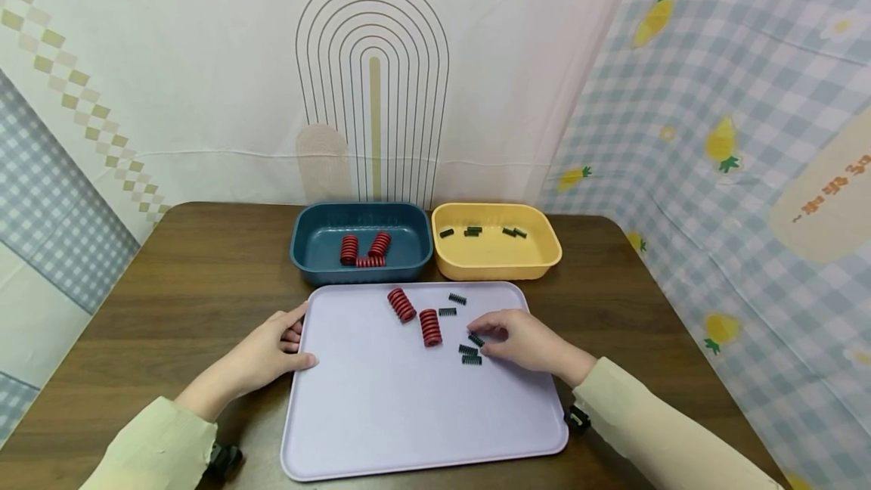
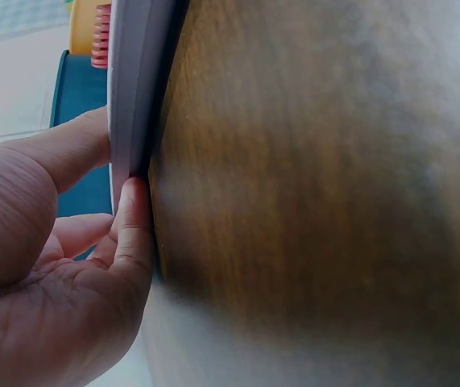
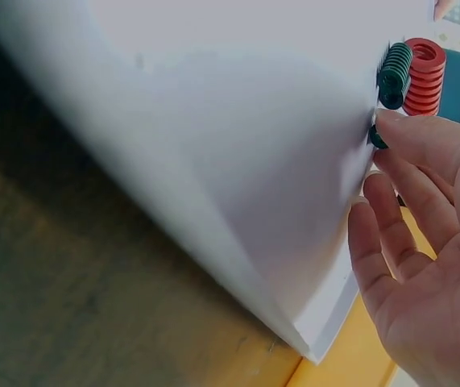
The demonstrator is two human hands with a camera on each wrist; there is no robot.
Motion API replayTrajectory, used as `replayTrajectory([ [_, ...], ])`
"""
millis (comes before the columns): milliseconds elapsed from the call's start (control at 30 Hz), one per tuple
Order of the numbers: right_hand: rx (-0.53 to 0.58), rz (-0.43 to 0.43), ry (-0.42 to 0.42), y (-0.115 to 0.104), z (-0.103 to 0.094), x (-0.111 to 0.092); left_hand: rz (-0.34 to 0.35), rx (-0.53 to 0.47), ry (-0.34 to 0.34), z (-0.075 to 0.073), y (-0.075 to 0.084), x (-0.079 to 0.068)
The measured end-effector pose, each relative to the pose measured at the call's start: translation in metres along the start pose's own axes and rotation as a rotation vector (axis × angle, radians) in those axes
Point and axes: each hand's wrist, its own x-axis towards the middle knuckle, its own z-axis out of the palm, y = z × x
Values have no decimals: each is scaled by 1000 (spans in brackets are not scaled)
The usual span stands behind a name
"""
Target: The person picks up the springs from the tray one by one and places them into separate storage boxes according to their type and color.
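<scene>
Tray (image 1: 381,414) taken as the dial, 12 at its far edge, head view; blue bin (image 1: 361,277) beyond it at 11, three red springs (image 1: 349,249) inside; yellow bin (image 1: 500,272) beyond at 1, side by side with the blue, five green springs (image 1: 445,233) inside. On the tray: two red coils (image 1: 431,327) near 12; two green coils (image 1: 447,311) between 12 and 1; a close green pair (image 1: 472,360) at 2, just beside the right thumb and crowding it.

Bin walls border the 12 o'clock edge; raised rim all round; open room on the tray runs from centre through 5, 6 and 7 to the near rim; table (image 1: 204,271) shows to either side.

Left hand (image 1: 275,354) at the 9-to-10 edge, forearm from 8; thumb on the rim, a finger against its underside, edge pinched between. Right hand (image 1: 520,339) over 2, forearm from 4; thumb and index grasp the held spring (image 1: 476,339), also at 2, other fingers loosely bent; whether the spring is lifted off the tray, cannot tell.
</scene>
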Motion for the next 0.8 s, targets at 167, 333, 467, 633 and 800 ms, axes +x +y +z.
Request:
replayTrajectory([
  [167,-20,-30,-32,-1,1,3,-2,-1,-5,-1,0,0],
  [333,-49,-45,-45,-1,1,4,-3,3,-3,0,0,0],
  [467,-61,-68,-71,-2,0,4,-1,4,-2,0,0,0],
  [633,-87,-80,-88,-3,-2,4,-1,1,1,0,0,0],
  [800,-123,-66,-52,-3,-1,3,2,5,3,0,-1,0],
])
